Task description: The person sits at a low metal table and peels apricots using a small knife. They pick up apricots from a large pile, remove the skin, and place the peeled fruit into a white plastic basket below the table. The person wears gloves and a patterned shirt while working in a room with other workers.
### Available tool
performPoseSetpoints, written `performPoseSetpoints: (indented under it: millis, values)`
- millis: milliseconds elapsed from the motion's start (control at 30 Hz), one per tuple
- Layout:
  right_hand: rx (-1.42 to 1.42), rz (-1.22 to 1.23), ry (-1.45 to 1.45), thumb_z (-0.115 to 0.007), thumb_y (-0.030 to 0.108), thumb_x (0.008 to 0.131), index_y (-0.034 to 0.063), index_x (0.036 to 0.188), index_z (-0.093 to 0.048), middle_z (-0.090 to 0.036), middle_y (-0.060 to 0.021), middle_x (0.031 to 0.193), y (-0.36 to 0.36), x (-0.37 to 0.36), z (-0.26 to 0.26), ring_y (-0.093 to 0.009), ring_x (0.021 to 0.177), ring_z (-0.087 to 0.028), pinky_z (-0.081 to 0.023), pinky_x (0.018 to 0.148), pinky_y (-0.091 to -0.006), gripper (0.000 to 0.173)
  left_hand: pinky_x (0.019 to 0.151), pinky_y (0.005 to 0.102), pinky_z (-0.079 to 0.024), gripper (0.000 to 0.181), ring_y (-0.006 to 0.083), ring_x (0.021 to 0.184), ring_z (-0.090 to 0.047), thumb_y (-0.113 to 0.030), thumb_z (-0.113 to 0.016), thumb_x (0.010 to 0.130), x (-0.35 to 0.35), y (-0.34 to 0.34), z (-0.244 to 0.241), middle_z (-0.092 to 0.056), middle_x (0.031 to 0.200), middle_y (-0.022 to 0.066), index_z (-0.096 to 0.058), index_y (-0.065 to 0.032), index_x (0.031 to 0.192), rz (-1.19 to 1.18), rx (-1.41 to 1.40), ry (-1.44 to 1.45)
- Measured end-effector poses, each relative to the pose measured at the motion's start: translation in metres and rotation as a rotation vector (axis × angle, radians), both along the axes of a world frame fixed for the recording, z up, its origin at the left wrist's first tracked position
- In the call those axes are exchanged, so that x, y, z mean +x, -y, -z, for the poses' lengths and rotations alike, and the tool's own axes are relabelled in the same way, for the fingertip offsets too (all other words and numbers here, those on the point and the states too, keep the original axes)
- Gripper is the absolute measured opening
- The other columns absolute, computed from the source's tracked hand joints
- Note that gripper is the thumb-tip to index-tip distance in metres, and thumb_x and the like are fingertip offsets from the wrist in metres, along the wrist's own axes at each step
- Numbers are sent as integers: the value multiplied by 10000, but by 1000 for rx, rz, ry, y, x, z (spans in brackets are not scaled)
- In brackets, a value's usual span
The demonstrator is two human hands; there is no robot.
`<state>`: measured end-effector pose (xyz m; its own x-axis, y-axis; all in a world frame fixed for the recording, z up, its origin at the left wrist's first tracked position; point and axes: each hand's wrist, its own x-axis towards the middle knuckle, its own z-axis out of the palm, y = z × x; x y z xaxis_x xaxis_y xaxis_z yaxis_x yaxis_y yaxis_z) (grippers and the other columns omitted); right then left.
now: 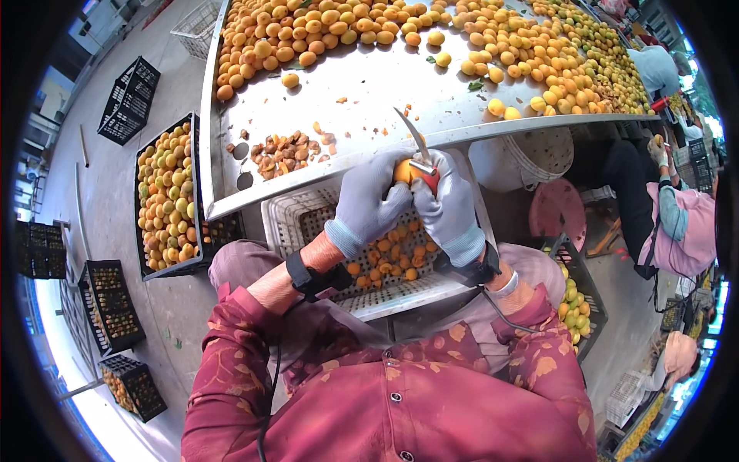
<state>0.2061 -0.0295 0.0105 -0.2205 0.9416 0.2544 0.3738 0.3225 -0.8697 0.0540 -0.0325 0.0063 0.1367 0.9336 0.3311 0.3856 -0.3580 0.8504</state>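
Observation:
My left hand (374, 196), in a pale grey glove, holds an orange apricot-like fruit (404, 171) just beyond the near edge of the metal table. My right hand (447, 202), gloved alike, grips a knife with a red handle (430, 180) against the fruit; its curved blade (413, 130) points up and away over the table. Below both hands is a white plastic crate (398, 300) holding halved and whole orange fruit (395, 254). A small heap of brown pits and scraps (286, 153) lies on the table to the left, near two round holes.
Many whole fruit (323, 23) cover the far part of the metal table (358, 115). Black crates of fruit stand left (167, 202) and right (574, 306). A white bucket (522, 156) and a pink basin (557, 213) are under the table. A co-worker (675, 219) sits at the right.

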Motion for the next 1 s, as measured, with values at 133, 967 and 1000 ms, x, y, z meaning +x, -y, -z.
performPoseSetpoints:
  millis: [133, 967, 1000]
  values:
    - [-13, 34, -71, -559, 19, 857, 11, 1076, -498, -481, -7, 582, 3, -3, 2, -59, 481, -445, -392, 465, -233, 227, 772, 319, -490, 356, 253, 811, -639, -18, -493, 761, 1, 0, 4, -640, 902, 183, -572, 37, 1104, -4, 51, 4]
    - [-237, -151, -4, -669, 235, 835, 17, 1071, -522, -639, -123, 872, -15, 16, -17, -171, 788, -632, -505, 710, -300, 352, 684, 317, -502, 375, 235, 710, -638, -81, -584, 748, -11, -5, -6, -642, 837, 174, -578, 34, 1105, 126, 86, -129]
    - [-247, -186, -31, -664, 225, 835, 18, 1066, -522, -639, -134, 856, -18, 18, -14, -188, 775, -638, -507, 700, -307, 342, 683, 322, -501, 370, 254, 711, -637, -79, -579, 747, -10, -5, -7, -639, 835, 181, -579, 34, 1099, 126, 81, -137]
